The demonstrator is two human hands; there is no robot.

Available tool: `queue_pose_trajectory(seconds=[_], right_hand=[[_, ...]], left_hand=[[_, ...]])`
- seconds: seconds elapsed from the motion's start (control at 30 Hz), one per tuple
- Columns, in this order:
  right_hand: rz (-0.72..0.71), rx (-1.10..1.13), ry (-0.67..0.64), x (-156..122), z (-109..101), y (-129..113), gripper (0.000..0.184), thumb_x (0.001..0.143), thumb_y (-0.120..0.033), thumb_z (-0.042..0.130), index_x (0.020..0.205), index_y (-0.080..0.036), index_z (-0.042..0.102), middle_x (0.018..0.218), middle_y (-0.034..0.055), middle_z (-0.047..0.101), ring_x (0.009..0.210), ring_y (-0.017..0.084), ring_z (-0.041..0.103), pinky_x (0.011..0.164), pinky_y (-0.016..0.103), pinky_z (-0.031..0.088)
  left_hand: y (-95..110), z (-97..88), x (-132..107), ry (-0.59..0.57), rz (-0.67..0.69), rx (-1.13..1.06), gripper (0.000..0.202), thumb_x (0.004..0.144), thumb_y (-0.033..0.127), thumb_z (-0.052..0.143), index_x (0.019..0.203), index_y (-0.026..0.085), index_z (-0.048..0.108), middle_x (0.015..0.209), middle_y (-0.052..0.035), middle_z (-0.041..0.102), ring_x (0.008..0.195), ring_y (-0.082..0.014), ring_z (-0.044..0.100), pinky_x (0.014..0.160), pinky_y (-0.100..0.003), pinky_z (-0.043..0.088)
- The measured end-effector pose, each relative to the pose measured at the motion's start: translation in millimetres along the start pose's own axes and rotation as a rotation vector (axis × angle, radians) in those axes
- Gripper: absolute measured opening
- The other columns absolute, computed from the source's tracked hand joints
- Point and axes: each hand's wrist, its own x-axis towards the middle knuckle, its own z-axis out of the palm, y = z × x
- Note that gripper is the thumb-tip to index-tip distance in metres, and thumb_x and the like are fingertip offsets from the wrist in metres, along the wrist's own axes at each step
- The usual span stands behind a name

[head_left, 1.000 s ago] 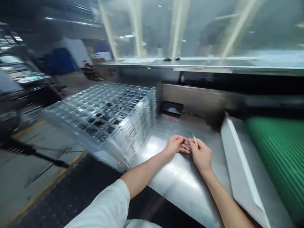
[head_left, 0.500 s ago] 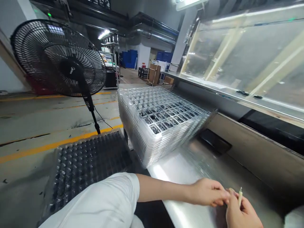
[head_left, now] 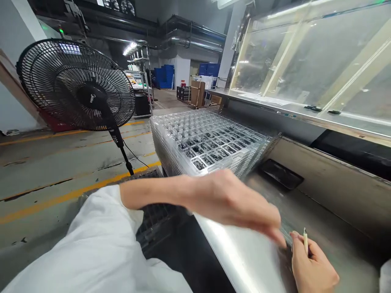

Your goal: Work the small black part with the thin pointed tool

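My left hand [head_left: 241,203] is smeared by motion over the metal bench [head_left: 232,248]. Its fingers point down and to the right, and whether anything is in them does not show. At the lower right, my right hand [head_left: 314,264] is closed around a thin cream-coloured stick-like tool [head_left: 305,241] with a fine pointed tip standing up. Its thumb and forefinger meet near the left hand; anything pinched there is too small to make out. Beyond the left hand rises a stack of clear plastic trays [head_left: 189,126], with small dark parts in the top tray's nearer pockets.
A black standing fan [head_left: 91,93] is at the left. Below it, a dark pocketed tray [head_left: 152,219] is partly hidden by my left arm. A dark flat rectangular object [head_left: 281,174] lies at the bench's back. A shelf with clear panels [head_left: 275,101] runs along the right.
My left hand has moved up and left, away from my right hand, which stays nearly in place with the tool. My left forearm now covers more of the dark tray.
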Motion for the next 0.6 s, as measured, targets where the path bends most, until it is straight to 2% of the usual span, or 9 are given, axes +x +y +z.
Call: queue_pose_trajectory(seconds=[0.07,0.13,0.23,0.3,0.4,0.6], right_hand=[[0.002,0.003,0.002,-1,1,-1,0.053,0.072,-0.069,0.054,0.094,-0.027,0.075,0.068,0.0017,0.06,0.069,0.029,0.06,0.07,0.04,0.044],[0.01,0.006,-0.005,-1,2,-4,0.052,0.071,-0.071,0.054,0.091,-0.027,0.073,0.065,0.001,0.057,0.065,0.028,0.058,0.068,0.039,0.044],[0.016,0.002,-0.011,-2,1,-8,0.053,0.07,-0.073,0.053,0.088,-0.027,0.072,0.06,0.0,0.052,0.063,0.028,0.057,0.066,0.039,0.043],[0.015,0.001,-0.015,-3,0,-9,0.056,0.069,-0.075,0.051,0.088,-0.027,0.072,0.059,-0.0003,0.051,0.062,0.027,0.056,0.066,0.038,0.042],[0.01,0.0,-0.028,-1,-1,-6,0.06,0.068,-0.078,0.049,0.089,-0.026,0.072,0.059,-0.0005,0.051,0.062,0.027,0.057,0.066,0.038,0.042],[0.031,-0.047,-0.066,6,-3,0,0.057,0.071,-0.077,0.047,0.09,-0.027,0.07,0.06,-0.0013,0.049,0.062,0.024,0.054,0.068,0.036,0.043]], left_hand=[[-9,-37.2,20,0.116,-0.015,0.045,0.008,0.087,0.029,0.076,0.081,0.024,0.073,0.08,-0.0061,0.062,0.081,-0.0198,0.065,0.059,-0.022,0.036],[-32,-80.5,50,0.192,-0.077,0.114,0.007,0.088,0.025,0.072,0.082,0.02,0.073,0.079,-0.0056,0.06,0.085,-0.02,0.066,0.062,-0.02,0.036],[-77,-143.7,102,0.165,-0.158,0.375,0.004,0.083,0.019,0.075,0.08,0.017,0.073,0.079,-0.0042,0.063,0.084,-0.0193,0.062,0.073,-0.023,0.039],[-102,-173.7,135,0.106,-0.207,0.598,0.003,0.078,0.015,0.076,0.076,0.016,0.073,0.077,-0.0034,0.065,0.084,-0.0192,0.061,0.079,-0.026,0.04],[-128,-192.6,172,-0.004,-0.295,0.882,0.005,0.076,0.013,0.073,0.078,0.015,0.076,0.081,-0.0053,0.07,0.083,-0.0189,0.061,0.083,-0.027,0.041],[-165,-182.5,219,-0.14,-0.407,1.076,0.016,0.078,0.012,0.068,0.089,0.017,0.08,0.095,-0.0071,0.076,0.092,-0.0208,0.067,0.085,-0.028,0.047]])
